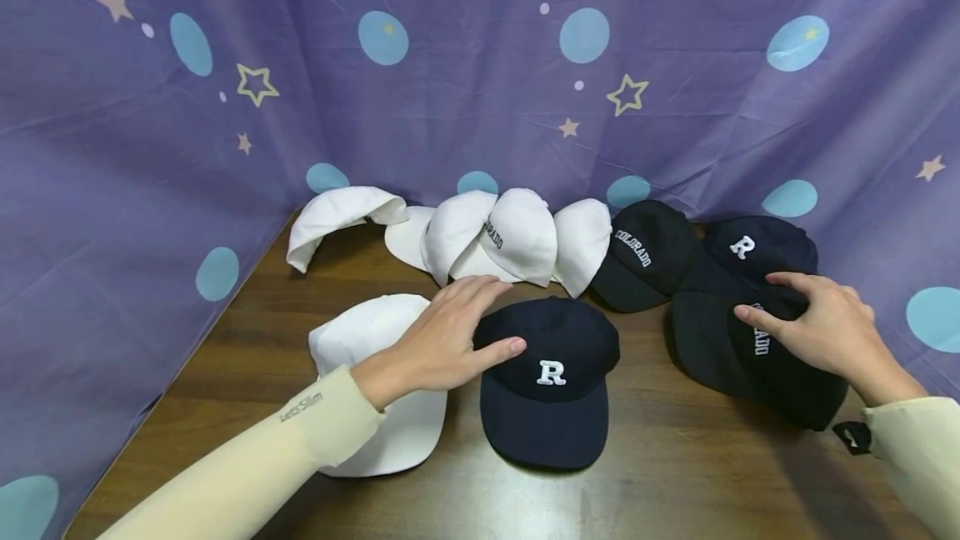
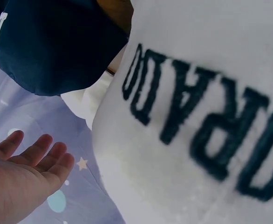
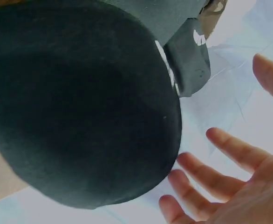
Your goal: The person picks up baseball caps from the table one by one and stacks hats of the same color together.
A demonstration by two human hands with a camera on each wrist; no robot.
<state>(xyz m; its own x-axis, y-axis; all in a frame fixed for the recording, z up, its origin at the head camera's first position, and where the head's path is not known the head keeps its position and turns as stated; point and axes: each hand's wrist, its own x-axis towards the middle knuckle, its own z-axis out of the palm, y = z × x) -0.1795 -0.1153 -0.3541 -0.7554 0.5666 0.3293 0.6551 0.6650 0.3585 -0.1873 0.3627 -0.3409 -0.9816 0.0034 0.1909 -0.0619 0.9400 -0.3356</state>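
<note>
A navy cap with a white "R" lies at the middle of the wooden table. A white cap sits to its left. My left hand reaches over the white cap with straight fingers, and its thumb lies at the navy cap's crown. In the left wrist view, the left hand is flat and holds nothing beside a white cap lettered "COLORADO". My right hand hovers, fingers spread, over a black "COLORADO" cap at the right. The right hand is open next to the black cap.
Several white caps stand in a row at the back. To their right are a black "COLORADO" cap and a navy "R" cap. A purple cloth with stars and dots closes in the table behind and on both sides.
</note>
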